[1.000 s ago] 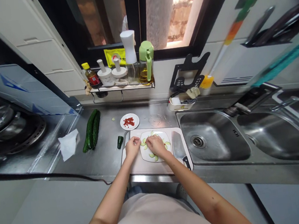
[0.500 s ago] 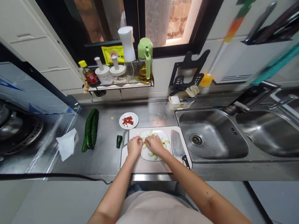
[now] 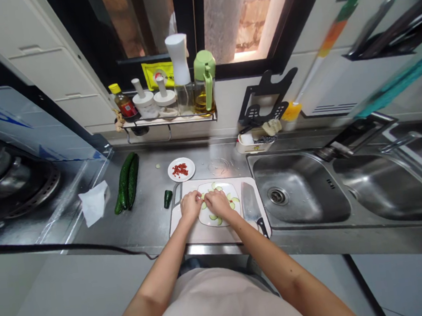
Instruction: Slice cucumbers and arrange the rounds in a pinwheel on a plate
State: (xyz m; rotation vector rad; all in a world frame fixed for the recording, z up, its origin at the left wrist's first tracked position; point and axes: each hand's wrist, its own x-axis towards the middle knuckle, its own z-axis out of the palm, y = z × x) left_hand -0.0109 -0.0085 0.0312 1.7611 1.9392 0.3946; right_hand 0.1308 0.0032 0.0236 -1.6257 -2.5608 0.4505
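A squarish white plate (image 3: 207, 220) with pale green cucumber slices (image 3: 216, 219) arranged in clusters lies on a cutting board (image 3: 193, 238). My left hand (image 3: 191, 205) is at the plate's left edge, thumb and fingertips pinched together; what they hold, if anything, is too small to make out. Over the plate's middle, my right hand (image 3: 218, 203) is curled with its fingertips close to the left ones, and its grip is partly hidden. To the right of the plate a cleaver (image 3: 250, 201) with a black handle rests on the board.
Behind the board stands a small white plate (image 3: 188, 176) of chopped red bits. A cucumber end (image 3: 168, 198), whole cucumbers (image 3: 125, 184) and a white paper towel (image 3: 93, 203) lie to the left. A steel sink (image 3: 303, 213) is at the right. Bottles line a rack (image 3: 192, 119) above.
My left hand has moved slightly right, in toward the plate and the right hand's fingertips. My right hand stays over the plate. The whole view has shifted a little.
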